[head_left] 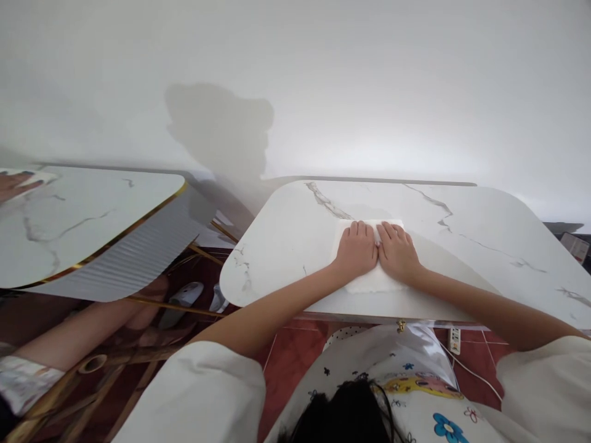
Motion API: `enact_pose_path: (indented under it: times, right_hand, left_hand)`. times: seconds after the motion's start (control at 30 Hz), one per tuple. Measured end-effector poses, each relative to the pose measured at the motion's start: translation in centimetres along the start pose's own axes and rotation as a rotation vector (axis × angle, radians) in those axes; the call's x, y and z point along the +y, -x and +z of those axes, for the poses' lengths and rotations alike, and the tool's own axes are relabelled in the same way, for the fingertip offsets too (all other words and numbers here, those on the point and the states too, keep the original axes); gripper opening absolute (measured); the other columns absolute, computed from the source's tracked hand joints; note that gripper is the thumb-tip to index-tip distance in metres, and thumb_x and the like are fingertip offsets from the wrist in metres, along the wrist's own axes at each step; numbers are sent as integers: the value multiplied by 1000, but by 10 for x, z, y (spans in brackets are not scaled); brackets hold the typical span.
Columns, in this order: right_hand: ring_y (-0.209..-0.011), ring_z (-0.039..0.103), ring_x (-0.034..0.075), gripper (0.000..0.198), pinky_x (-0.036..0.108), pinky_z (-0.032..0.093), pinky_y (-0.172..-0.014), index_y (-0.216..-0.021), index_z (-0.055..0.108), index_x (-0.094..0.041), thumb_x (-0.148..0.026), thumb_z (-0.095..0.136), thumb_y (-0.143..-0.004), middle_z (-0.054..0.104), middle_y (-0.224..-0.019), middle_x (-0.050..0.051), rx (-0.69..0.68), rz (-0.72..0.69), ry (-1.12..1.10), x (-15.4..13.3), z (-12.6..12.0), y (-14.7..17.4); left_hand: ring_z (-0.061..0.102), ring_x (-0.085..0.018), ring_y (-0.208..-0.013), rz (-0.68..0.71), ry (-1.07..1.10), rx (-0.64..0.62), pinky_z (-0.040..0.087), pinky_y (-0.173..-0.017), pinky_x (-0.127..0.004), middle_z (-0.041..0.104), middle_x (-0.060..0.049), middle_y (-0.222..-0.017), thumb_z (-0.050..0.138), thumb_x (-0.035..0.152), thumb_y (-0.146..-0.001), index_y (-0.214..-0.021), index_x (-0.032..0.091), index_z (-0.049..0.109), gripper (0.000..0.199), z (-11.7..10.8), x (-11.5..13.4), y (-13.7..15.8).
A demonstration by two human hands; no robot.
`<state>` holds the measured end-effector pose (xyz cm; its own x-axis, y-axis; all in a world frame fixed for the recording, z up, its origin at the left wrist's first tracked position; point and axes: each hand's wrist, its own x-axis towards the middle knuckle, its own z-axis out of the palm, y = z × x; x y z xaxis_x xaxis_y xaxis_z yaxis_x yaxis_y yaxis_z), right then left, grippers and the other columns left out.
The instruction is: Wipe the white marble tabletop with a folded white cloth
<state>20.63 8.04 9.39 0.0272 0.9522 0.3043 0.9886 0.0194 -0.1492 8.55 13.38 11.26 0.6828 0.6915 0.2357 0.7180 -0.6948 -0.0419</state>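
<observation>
A thin white sheet (369,284), like a tissue or paper towel, lies flat on the white marble-patterned table (272,246). My left hand (356,247) rests palm down on the sheet's left part, its fingers laid out forward. On the right part, my right hand (398,251) presses down the same way. The two hands meet at the thumbs. Neither is wrapped round anything, and the sheet's middle is partly hidden beneath them.
To the left stands a second marble-patterned table (92,203) with a gold edge, where another person's hand (18,184) rests. A white wall (369,92) rises behind both tables. A power strip (454,340) with a cable hangs below my table's front edge.
</observation>
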Motion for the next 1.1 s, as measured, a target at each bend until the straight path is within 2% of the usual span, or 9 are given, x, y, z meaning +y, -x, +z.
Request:
enact_pose_path:
  times: [0.3,0.57,0.8,1.1]
  right_hand:
    - [-124,41,30,47,43,38,-96,-134,47,-13,-22,30,-91,48,-141,14,-3,54,-3,41,20,-94]
    - [-124,40,32,48,45,36,-98,-136,45,-12,-21,28,-92,46,-143,13,10,65,-16,77,41,-167]
    - [-119,44,33,44,47,38,-94,-131,49,-13,-21,28,-93,52,-136,14,-12,80,-17,89,48,-196]
    - [-117,45,33,45,49,39,-92,-132,47,-13,-21,25,-94,51,-136,15,-45,81,2,92,48,-204]
  left_hand:
    - [53,-28,-104,-19,105,143,41,-91,-38,61,-15,-106,43,23,-87,-100,13,57,22,35,-41,-91]
    - [54,-26,-110,-129,183,187,40,-95,-34,64,-14,-114,46,26,-88,-109,11,58,29,59,-66,-168]
    - [55,-27,-110,-122,178,156,40,-95,-36,64,-14,-112,42,26,-89,-109,11,58,30,64,-76,-194]
    - [55,-27,-110,-144,196,176,41,-95,-36,65,-14,-111,40,26,-90,-109,11,58,30,67,-76,-199]
